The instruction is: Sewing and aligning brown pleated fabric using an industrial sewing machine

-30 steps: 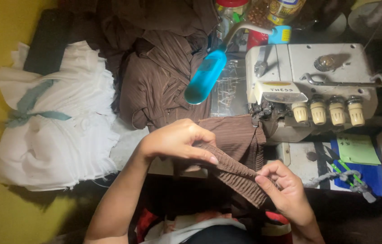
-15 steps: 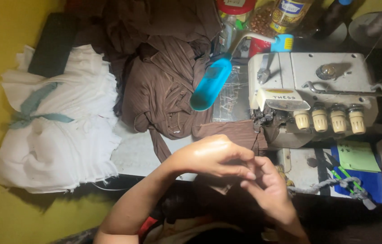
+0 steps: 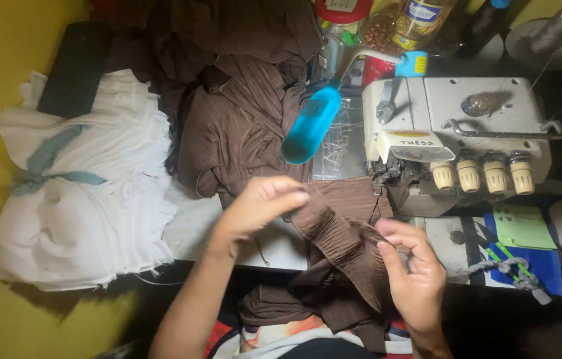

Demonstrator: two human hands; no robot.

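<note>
Brown pleated fabric (image 3: 340,229) is being held across the table edge (image 3: 194,229), its long axis running from about ten o'clock, near the presser foot of the grey overlock machine (image 3: 467,133), down to four o'clock toward the person's lap. Behind it, at eleven o'clock, a larger brown heap of garments (image 3: 241,113) is being left untouched, and at nine o'clock a white bundle (image 3: 75,199) tied with a teal strip is lying well apart from both hands.

The strip's upper end is being pinched by the left hand (image 3: 261,206), fingers curled narrow with the tips touching the fabric edge just beside the machine. The lower stretch is being gripped by the right hand (image 3: 414,272), thumb and forefinger closed on the pleats, the remaining fingers loosely bent. From the right-hand fingers, the free cloth is lying toward ten o'clock; the left hand is judged the nearer to the needle area.

A blue brush-like tool (image 3: 311,126) is resting at twelve o'clock of the left hand, apart from it.
</note>
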